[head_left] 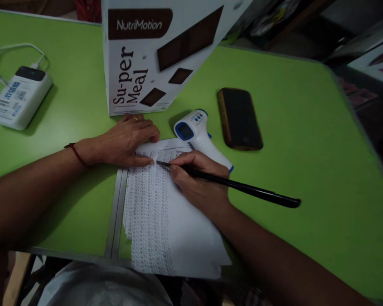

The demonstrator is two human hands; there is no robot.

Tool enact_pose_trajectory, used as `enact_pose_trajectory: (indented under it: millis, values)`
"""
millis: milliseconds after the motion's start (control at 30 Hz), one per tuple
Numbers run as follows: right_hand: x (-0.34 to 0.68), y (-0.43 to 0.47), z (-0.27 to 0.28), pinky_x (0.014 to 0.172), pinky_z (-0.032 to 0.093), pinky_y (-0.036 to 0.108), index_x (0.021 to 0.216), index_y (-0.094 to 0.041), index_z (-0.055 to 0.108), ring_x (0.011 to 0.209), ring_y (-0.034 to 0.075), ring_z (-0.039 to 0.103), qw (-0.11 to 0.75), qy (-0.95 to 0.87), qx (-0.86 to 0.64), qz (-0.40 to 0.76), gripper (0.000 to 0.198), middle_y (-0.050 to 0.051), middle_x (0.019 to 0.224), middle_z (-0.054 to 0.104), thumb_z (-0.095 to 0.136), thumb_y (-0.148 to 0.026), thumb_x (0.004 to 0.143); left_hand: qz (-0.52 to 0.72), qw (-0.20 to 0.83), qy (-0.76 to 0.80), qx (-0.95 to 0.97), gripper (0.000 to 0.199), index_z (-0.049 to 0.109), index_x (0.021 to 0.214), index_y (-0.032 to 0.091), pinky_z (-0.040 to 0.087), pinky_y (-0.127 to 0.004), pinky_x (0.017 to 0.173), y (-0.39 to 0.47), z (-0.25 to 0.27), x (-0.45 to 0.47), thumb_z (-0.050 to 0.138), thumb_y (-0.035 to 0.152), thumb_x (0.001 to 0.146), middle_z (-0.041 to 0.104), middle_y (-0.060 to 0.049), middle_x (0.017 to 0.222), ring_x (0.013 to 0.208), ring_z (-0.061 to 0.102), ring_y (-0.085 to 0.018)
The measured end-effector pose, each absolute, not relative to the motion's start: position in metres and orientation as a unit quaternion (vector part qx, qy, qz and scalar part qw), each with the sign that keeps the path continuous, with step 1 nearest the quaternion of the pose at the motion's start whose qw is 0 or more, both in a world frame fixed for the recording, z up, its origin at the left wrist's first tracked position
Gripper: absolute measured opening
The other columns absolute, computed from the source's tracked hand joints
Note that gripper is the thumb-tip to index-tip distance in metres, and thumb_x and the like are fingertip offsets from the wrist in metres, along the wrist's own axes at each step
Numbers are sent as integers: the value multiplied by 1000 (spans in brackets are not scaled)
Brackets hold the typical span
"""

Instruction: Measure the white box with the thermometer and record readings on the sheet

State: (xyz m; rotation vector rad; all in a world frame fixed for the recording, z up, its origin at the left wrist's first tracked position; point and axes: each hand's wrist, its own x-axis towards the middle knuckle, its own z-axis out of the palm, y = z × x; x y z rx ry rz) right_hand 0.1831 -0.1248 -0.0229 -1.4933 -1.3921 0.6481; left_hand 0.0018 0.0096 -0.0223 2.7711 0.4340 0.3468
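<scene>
My right hand [204, 178] grips a long black pen [242, 185], its tip touching the top sheet of a stack of paper [191, 229]. Rows of small dark handwritten marks cover the left and middle of that sheet; its right side is blank. My left hand [127, 140] rests at the paper's upper left corner. Its thumb stretches out on the sheet close to the pen tip, apart from the bent fingers, and nothing shows in its grasp. Just above my right hand lies a white and blue infrared thermometer [199, 136], partly hidden by that hand.
A tall white NutriMotion box [140, 68] stands right behind my left hand. To the right lies a dark phone [240, 119] in a brown case. A white power bank [21, 97] with a cable is at the left on the green table [306, 140]. A metal seam runs left of the paper.
</scene>
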Motion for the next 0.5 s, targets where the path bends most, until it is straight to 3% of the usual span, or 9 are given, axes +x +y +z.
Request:
enact_pose_trajectory:
  millis: [500]
  values:
    - [184, -124, -22, 48, 46, 28, 61, -26, 57, 51, 13, 56, 447, -585, -630, 246, 12, -3, 55, 60, 58, -19, 70, 125, 155, 150, 969, 36, 55, 106, 19, 38, -45, 103, 9, -22, 2, 62, 50, 87, 66, -11, 112, 110, 58, -30]
